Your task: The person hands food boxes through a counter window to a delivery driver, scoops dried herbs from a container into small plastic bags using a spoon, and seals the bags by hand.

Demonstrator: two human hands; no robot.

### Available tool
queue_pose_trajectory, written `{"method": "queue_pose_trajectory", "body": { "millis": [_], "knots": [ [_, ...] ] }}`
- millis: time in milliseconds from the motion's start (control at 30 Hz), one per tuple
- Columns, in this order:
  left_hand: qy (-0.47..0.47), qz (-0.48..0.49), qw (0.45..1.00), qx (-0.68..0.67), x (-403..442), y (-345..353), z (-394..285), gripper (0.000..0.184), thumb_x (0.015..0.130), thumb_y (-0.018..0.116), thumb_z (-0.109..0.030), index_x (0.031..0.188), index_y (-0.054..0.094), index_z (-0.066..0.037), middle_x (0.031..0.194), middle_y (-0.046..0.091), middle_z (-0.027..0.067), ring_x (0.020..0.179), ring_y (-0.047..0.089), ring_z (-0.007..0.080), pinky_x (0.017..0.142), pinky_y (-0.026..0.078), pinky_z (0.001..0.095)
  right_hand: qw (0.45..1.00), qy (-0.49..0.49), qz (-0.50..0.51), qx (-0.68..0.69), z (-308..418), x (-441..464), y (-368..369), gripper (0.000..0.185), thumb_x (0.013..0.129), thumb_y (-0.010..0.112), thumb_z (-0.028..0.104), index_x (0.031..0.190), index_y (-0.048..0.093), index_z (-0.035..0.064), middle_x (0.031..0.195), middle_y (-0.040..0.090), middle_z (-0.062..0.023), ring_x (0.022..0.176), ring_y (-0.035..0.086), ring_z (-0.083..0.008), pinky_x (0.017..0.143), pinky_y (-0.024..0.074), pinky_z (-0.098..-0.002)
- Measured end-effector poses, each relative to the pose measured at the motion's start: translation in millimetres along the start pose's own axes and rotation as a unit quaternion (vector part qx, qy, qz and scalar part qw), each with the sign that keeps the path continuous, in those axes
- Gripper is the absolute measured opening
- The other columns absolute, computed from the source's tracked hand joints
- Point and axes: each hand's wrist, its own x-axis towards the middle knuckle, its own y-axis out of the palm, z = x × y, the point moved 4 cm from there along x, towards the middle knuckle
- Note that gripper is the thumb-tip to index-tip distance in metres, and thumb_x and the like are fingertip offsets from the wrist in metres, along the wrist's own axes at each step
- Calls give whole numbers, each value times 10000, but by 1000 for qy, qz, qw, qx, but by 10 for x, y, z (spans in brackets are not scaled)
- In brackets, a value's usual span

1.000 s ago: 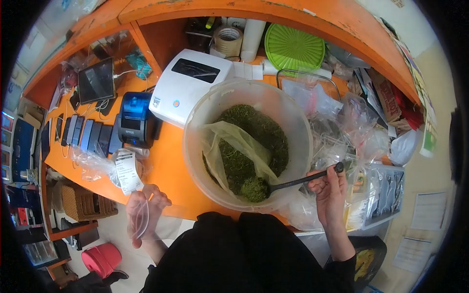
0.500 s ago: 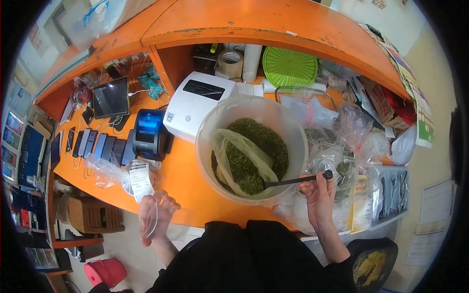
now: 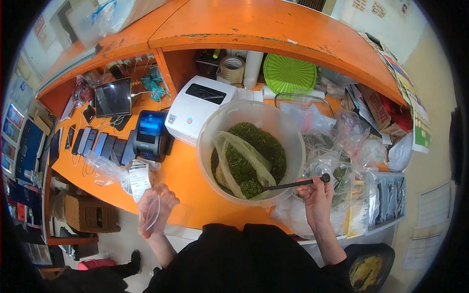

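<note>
A whitish plastic tub [image 3: 202, 161] stands on the counter, holding green dried herbs [image 3: 256, 141] and a translucent plastic liner [image 3: 244, 151]. My right hand [image 3: 317, 200], fingers closed, grips the handle of a black ladle [image 3: 293, 185] at the tub's near right side. The ladle's head lies inside the tub, heaped with green herbs. To the left of the tub, my left hand [image 3: 157, 210] holds a small clear plastic bag [image 3: 181, 215], whose pale mouth edge curves across the palm. Just beyond that hand lies a printed receipt label [image 3: 140, 178] on a clear plastic bag [image 3: 110, 170].
Behind the tub are a white printer [image 3: 200, 100] and a green lid [image 3: 290, 73]. A blue-black label printer [image 3: 149, 136] and several phones sit to the left. Clear bags [image 3: 330, 161] and a grey cutlery tray [image 3: 386, 200] are on the right. A person's dark shoe [image 3: 136, 262] shows below left.
The ladle's heaped head has shifted slightly within the tub, and its handle tilts a little less. A person's leg and shoe have come into view at lower left, covering part of the red bucket.
</note>
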Motion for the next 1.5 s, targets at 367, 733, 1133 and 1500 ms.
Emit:
{"method": "queue_pose_trajectory", "body": {
  "millis": [367, 733, 1133, 1500],
  "knots": [
    [4, -18, 995, 100, 258, 163, -50, 877, 539, 819, -394, 1203, 430, 27, 1130, 452, 132, 1087, 460, 239, 938, 359, 361, 1000, -2, 17, -26, 58, 72, 32, 92, 933, 416, 117, 962, 391, 33, 857, 611, -219, 653, 637, -215, 576, 528, -253],
    [47, 45, 897, 437, 787, 604, -127, 874, 560, 821, -192, 1276, 352, -15, 1065, 540, 112, 1025, 541, 227, 921, 398, 359, 998, -60, 2, 5, 221, 208, 121, 82, 932, 420, 115, 950, 395, 38, 862, 613, -211, 668, 626, -190, 590, 516, -238],
    [133, 142, 664, 722, 1206, 1207, 22, 713, 652, 746, -180, 1266, 396, -88, 1001, 574, 138, 923, 561, 293, 821, 459, 370, 987, -138, 62, 47, 506, 360, 593, 92, 935, 417, 119, 952, 405, 30, 882, 611, -209, 696, 626, -186, 626, 525, -246],
    [74, 115, 817, 560, 1423, 1001, 227, 626, 698, 725, -115, 1241, 415, -86, 1016, 615, 108, 938, 596, 219, 870, 449, 337, 915, -241, 306, -101, 765, 349, 1134, 97, 941, 405, 107, 981, 390, 21, 961, 592, -213, 814, 628, -230, 731, 522, -305]
  ]
}}
